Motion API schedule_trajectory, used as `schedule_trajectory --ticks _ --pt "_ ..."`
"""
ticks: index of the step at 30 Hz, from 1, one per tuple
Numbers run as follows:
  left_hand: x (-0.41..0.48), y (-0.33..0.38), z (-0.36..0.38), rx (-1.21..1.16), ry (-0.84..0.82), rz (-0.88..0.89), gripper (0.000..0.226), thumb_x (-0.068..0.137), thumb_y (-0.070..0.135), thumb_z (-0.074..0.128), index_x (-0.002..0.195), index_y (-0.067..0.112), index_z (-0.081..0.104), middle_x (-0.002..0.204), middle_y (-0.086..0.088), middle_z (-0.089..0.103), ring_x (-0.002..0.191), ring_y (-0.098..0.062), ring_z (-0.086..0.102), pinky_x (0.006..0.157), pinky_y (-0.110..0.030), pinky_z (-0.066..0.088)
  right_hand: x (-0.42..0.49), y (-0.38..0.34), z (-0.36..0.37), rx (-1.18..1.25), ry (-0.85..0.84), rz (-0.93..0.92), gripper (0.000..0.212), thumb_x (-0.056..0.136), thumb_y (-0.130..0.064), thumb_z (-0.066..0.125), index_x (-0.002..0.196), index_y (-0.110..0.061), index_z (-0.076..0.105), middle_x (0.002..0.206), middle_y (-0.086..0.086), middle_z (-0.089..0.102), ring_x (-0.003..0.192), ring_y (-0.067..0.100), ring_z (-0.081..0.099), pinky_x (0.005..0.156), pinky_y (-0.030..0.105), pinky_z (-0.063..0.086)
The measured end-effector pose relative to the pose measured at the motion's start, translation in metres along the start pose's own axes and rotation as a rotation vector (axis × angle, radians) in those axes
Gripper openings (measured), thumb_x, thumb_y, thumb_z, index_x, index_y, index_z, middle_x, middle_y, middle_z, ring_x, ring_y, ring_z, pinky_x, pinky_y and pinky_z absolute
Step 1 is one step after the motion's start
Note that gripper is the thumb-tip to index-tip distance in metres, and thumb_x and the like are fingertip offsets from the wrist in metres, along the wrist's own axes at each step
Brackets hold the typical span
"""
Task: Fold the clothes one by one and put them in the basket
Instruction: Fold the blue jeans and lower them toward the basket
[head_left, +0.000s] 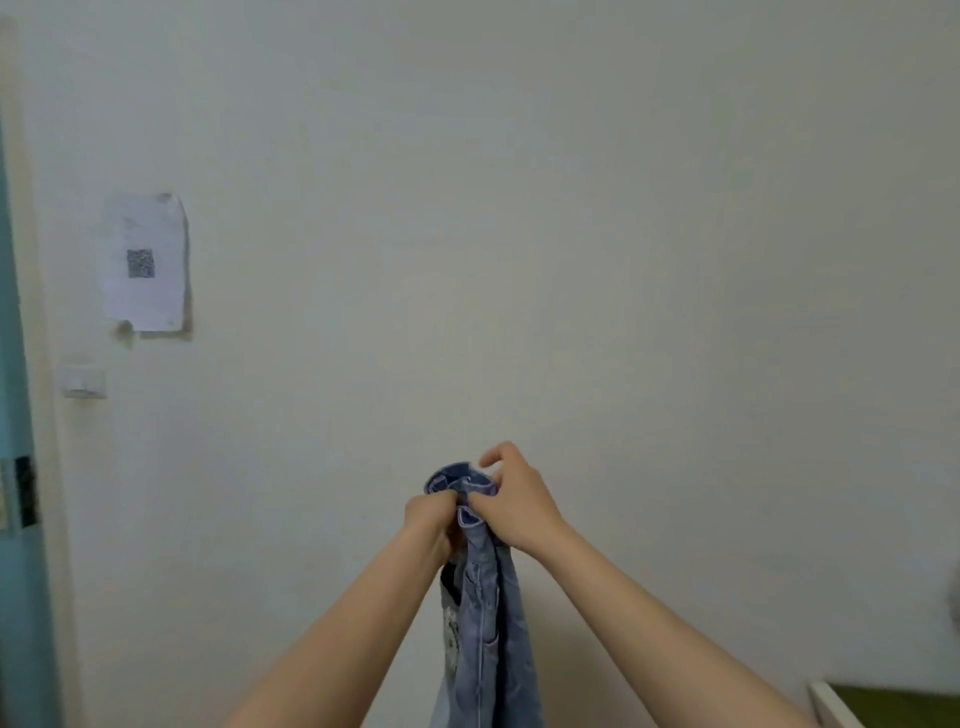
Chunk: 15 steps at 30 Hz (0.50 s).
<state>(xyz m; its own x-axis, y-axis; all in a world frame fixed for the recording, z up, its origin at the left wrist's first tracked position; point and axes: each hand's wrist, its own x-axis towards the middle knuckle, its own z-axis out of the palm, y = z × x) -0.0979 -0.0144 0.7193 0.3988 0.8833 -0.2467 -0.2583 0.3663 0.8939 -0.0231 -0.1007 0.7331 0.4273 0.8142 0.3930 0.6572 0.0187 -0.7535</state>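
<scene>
Facing a pale wall (571, 208), with a paper sheet (143, 262) bearing a printed code taped up far to the left of the fingers and a light switch (83, 382) below it. Holding up a pair of blue jeans (488, 613) in mid-air, out front and above the white-edged surface (831, 701) down to the right. Clamping the left hand (432, 519) on the bunched top edge, fingers (441, 501) curled tight into the denim; pinching the same bunch with the right hand (517, 501) just beside it, one finger lifted free. Hanging straight down from the fingers, long axis vertical, bunched end up, lower end out of view. Probably sorting out the top edge before a fold: best to slide the two grips apart along that edge, pull it taut, shake the legs straight, line up the seams. No basket in sight.
</scene>
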Motion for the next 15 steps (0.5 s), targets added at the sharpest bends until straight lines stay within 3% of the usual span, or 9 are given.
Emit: schedule_trajectory --ticks 2,4,6,8,11,14,15 --pt "0.004 0.002 0.002 -0.126 0.058 -0.007 0.033 0.092 -0.007 0.042 0.125 -0.008 0.048 0.09 -0.021 0.061 0.07 -0.03 0.059 0.063 -0.036 0.048 -0.004 0.003 -0.005 0.257 -0.036 0.067 0.04 0.087 -0.019 0.066 0.122 -0.018 0.046 0.1 0.001 0.064 0.09 0.013 0.063 0.076 0.026 0.053" --pt "0.009 0.005 0.008 -0.164 0.119 0.007 0.037 0.088 -0.007 0.046 0.125 -0.006 0.048 0.103 -0.024 0.063 0.077 -0.033 0.062 0.059 -0.036 0.051 -0.01 0.011 -0.007 0.455 -0.078 0.055 0.041 0.085 -0.025 0.071 0.123 -0.016 0.055 0.113 0.005 0.067 0.1 0.015 0.066 0.085 0.028 0.055" --pt "0.015 0.007 0.013 -0.159 0.172 0.04 0.036 0.085 -0.008 0.047 0.121 -0.007 0.048 0.105 -0.025 0.063 0.079 -0.034 0.063 0.054 -0.035 0.051 -0.016 0.02 -0.007 0.474 -0.103 -0.003 0.045 0.077 -0.028 0.078 0.118 -0.024 0.059 0.114 0.002 0.068 0.1 0.012 0.066 0.086 0.027 0.055" --pt "0.013 0.007 0.02 -0.185 0.138 0.033 0.022 0.091 -0.002 0.043 0.11 -0.003 0.054 0.085 -0.019 0.061 0.064 -0.028 0.06 0.053 -0.032 0.049 -0.018 0.027 -0.009 0.345 -0.092 -0.047 0.058 0.069 -0.029 0.082 0.12 -0.029 0.055 0.118 -0.005 0.063 0.101 0.004 0.063 0.084 0.02 0.052" --pt "0.011 0.008 0.024 -0.226 0.131 0.019 0.016 0.091 -0.003 0.042 0.079 0.004 0.048 0.064 -0.011 0.05 0.044 -0.022 0.05 0.034 -0.02 0.042 -0.016 0.029 -0.016 0.33 -0.09 -0.076 0.047 0.073 -0.019 0.082 0.115 -0.024 0.061 0.11 -0.006 0.068 0.095 0.001 0.066 0.079 0.015 0.05" --pt "0.01 0.012 0.033 -0.252 0.107 0.045 0.01 0.09 -0.004 0.041 0.094 0.003 0.047 0.067 -0.013 0.051 0.058 -0.025 0.057 0.046 -0.025 0.048 -0.012 0.024 -0.019 0.378 -0.022 -0.101 0.028 0.078 -0.017 0.078 0.101 -0.028 0.066 0.098 -0.01 0.071 0.088 0.0 0.066 0.077 0.015 0.05" --pt "0.011 0.013 0.037 -0.249 0.099 0.063 0.013 0.089 -0.005 0.042 0.1 0.002 0.047 0.068 -0.014 0.052 0.053 -0.024 0.059 0.045 -0.026 0.049 -0.01 0.022 -0.02 0.374 0.007 -0.11 0.024 0.081 -0.016 0.076 0.097 -0.031 0.066 0.095 -0.013 0.07 0.085 -0.002 0.065 0.077 0.014 0.05"
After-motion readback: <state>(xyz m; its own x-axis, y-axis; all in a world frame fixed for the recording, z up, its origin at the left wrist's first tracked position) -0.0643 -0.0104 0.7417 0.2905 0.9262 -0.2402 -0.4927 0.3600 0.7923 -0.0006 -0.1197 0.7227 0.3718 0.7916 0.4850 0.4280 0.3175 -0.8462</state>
